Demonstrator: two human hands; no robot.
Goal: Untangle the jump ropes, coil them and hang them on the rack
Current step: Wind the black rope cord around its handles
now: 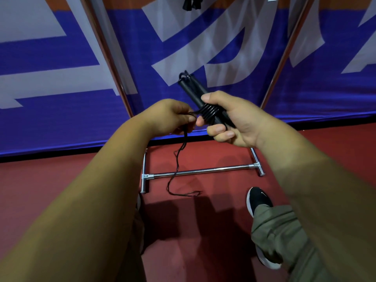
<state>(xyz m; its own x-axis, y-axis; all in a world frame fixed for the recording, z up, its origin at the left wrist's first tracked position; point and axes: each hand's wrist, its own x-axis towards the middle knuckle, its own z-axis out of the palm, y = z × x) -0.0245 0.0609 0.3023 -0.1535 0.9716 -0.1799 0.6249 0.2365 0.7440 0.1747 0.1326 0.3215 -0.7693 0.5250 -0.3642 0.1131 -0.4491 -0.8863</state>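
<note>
Jump rope (190,89): two black handles laid side by side, with thin black cord (209,113) wound round them in several tight turns. The right hand (234,123) grips the handles at the winding. The left hand (173,117) pinches the cord just beside it. The loose cord hangs down, and its end lies on the red floor (81,180) beside the rack (203,171) base bar.

The 2 handles (192,92) in the right hand (234,121) look like smooth, matt black plastic. The cord (177,159) trailing below the left hand (171,117) is thin, black, twisted and dull. Beneath both hands the rack (203,171) tubing is polished metal, bright and glossy. The floor (30,180) is smooth red with a faint sheen; the banner (50,123) behind the hands shows a fine woven texture.
</note>
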